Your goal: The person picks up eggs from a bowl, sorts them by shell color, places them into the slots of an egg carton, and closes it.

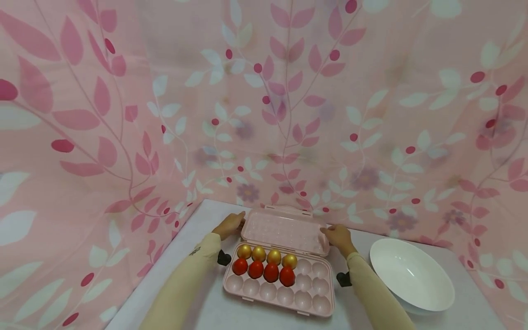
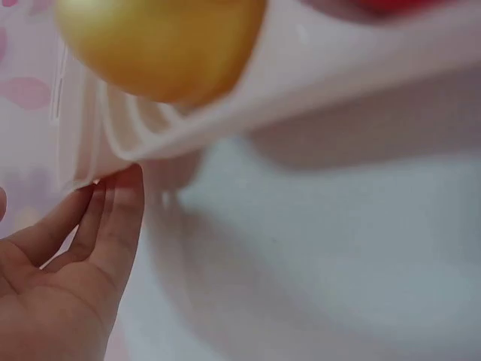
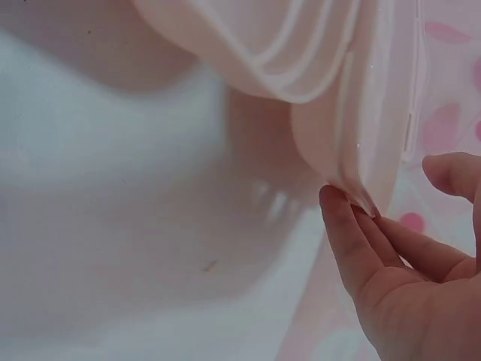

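Observation:
A pink plastic egg box (image 1: 284,309) lies on the table with its lid (image 1: 284,233) folded back, away from me. Gold eggs (image 1: 274,257) fill part of the back row, and red eggs (image 1: 271,272) sit in front of them; the other cups hold nothing. At the lid's left edge is my left hand (image 1: 229,225), its straight fingertips touching the rim from below in the left wrist view. My right hand (image 1: 340,238) is at the opposite edge. There the right wrist view shows extended fingers (image 3: 353,248) against the lid's rim, the thumb held apart.
To the right of my right forearm stands a large white bowl (image 1: 412,275). A white cloth covers the table (image 1: 202,229). Pink leaf-patterned curtains (image 1: 288,114) hang close behind the lid and along the left side.

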{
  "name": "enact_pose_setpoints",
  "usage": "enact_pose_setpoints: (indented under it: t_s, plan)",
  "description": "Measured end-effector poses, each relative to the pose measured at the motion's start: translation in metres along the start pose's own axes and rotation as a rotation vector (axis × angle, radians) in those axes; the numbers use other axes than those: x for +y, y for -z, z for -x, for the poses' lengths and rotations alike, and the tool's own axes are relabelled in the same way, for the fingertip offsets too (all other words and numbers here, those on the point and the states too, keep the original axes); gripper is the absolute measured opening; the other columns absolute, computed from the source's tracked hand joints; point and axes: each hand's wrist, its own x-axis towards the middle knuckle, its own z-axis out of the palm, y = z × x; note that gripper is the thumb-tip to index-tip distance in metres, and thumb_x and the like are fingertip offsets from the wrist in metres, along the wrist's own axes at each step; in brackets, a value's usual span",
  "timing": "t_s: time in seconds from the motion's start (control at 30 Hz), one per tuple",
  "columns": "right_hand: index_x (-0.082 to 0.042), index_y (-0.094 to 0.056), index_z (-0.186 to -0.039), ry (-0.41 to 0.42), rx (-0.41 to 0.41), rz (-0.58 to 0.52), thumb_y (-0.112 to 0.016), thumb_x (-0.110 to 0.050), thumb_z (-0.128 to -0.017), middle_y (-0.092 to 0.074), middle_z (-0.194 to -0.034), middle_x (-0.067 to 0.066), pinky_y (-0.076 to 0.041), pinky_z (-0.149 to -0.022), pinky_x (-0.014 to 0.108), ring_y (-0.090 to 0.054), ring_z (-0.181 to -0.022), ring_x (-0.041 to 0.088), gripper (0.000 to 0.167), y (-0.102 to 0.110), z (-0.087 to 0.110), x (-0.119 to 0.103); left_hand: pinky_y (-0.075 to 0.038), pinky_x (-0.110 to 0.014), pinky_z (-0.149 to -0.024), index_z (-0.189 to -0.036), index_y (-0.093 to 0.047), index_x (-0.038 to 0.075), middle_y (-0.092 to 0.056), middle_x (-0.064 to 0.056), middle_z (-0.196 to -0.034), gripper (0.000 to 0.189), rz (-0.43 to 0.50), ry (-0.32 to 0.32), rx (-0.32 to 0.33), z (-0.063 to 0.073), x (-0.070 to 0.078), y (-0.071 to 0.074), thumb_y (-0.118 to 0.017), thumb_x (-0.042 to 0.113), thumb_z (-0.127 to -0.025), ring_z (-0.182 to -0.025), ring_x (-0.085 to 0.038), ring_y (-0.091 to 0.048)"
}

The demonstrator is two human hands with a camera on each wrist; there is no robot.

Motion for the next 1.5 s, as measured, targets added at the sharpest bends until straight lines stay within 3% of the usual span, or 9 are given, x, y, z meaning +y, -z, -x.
enact_pose_setpoints:
  t_s: [0.27, 0.43, 0.6, 0.7, 0.9, 1.1, 1.27, 1.4, 1.5]
  plan:
    - [0.012, -0.064, -0.115, 0.123, 0.077, -0.146, -0.065, -0.021, -0.093, -0.067, -0.107, 0.027, -0.060, -0.068, 0.033, -0.069, -0.086, 0.036, 0.040, 0.015, 0.013, -0.014, -0.056, -0.040, -0.087, -0.122, -0.058, -0.010, -0.064, -0.019, -0.113, 0.056, 0.057, -0.053, 0.024, 0.012, 0.016, 0.007, -0.035, 0.038, -0.106, -0.101, -0.028, -0.064]
    - [0.011, -0.062, -0.120, 0.145, 0.116, -0.229, -0.063, -0.021, -0.095, -0.066, -0.109, 0.026, -0.060, -0.069, 0.029, -0.068, -0.091, 0.037, 0.040, 0.026, 0.027, -0.020, -0.053, -0.043, -0.092, -0.128, -0.057, -0.006, -0.063, -0.018, -0.117, 0.057, 0.069, -0.105, 0.034, 0.028, 0.028, 0.007, -0.035, 0.042, -0.106, -0.107, -0.031, -0.062]
    - [0.002, -0.068, -0.117, 0.204, 0.212, -0.203, -0.064, -0.024, -0.094, -0.070, -0.104, 0.019, -0.058, -0.070, 0.024, -0.070, -0.090, 0.028, 0.035, 0.034, 0.043, -0.020, -0.048, -0.051, -0.098, -0.128, -0.053, -0.008, -0.060, -0.023, -0.120, 0.051, 0.128, -0.180, 0.051, 0.047, 0.035, 0.007, -0.036, 0.034, -0.107, -0.114, -0.039, -0.057]
    - [-0.006, -0.071, -0.116, 0.249, 0.282, -0.146, -0.066, -0.031, -0.093, -0.073, -0.100, 0.010, -0.057, -0.078, 0.026, -0.069, -0.091, 0.020, 0.034, 0.037, 0.056, -0.018, -0.042, -0.056, -0.101, -0.128, -0.052, -0.009, -0.058, -0.025, -0.124, 0.051, 0.180, -0.213, 0.042, 0.058, 0.033, 0.011, -0.037, 0.034, -0.106, -0.118, -0.041, -0.054]
    - [-0.012, -0.075, -0.111, 0.289, 0.329, -0.158, -0.057, -0.037, -0.098, -0.075, -0.090, 0.002, -0.053, -0.077, 0.020, -0.069, -0.085, 0.007, 0.033, 0.044, 0.087, -0.015, -0.043, -0.050, -0.103, -0.130, -0.055, -0.006, -0.058, -0.022, -0.129, 0.058, 0.171, -0.214, 0.007, 0.084, 0.028, 0.023, -0.037, 0.043, -0.105, -0.121, -0.037, -0.055]
    - [-0.009, -0.076, -0.106, 0.438, 0.342, -0.208, -0.052, -0.025, -0.102, -0.074, -0.087, 0.004, -0.048, -0.076, 0.008, -0.071, -0.081, 0.011, 0.029, 0.046, 0.105, -0.009, -0.047, -0.047, -0.100, -0.134, -0.055, 0.000, -0.060, -0.016, -0.130, 0.063, 0.061, -0.249, -0.045, 0.108, 0.029, 0.027, -0.037, 0.051, -0.103, -0.119, -0.032, -0.057]
    - [-0.015, -0.076, -0.106, 0.632, 0.303, -0.124, -0.051, -0.012, -0.100, -0.073, -0.101, -0.004, -0.046, -0.083, 0.009, -0.065, -0.098, 0.004, 0.026, 0.044, 0.117, -0.001, -0.043, -0.048, -0.104, -0.133, -0.061, 0.007, -0.062, -0.007, -0.129, 0.057, -0.109, -0.316, -0.009, 0.127, 0.026, 0.026, -0.038, 0.050, -0.102, -0.122, -0.027, -0.056]
    - [-0.011, -0.073, -0.113, 0.809, 0.192, -0.109, -0.051, -0.001, -0.096, -0.071, -0.110, 0.001, -0.045, -0.091, 0.012, -0.065, -0.106, 0.013, 0.030, 0.042, 0.130, 0.000, -0.035, -0.048, -0.110, -0.135, -0.060, 0.021, -0.057, 0.006, -0.136, 0.044, -0.265, -0.417, -0.026, 0.140, 0.021, 0.023, -0.040, 0.044, -0.104, -0.131, -0.018, -0.047]
    - [-0.006, -0.071, -0.115, 0.945, 0.120, -0.094, -0.055, 0.004, -0.090, -0.070, -0.114, 0.008, -0.047, -0.090, 0.013, -0.067, -0.102, 0.018, 0.031, 0.039, 0.140, -0.002, -0.025, -0.047, -0.116, -0.135, -0.061, 0.018, -0.054, 0.005, -0.140, 0.040, -0.361, -0.550, -0.065, 0.146, 0.016, 0.019, -0.043, 0.037, -0.104, -0.136, -0.019, -0.042]
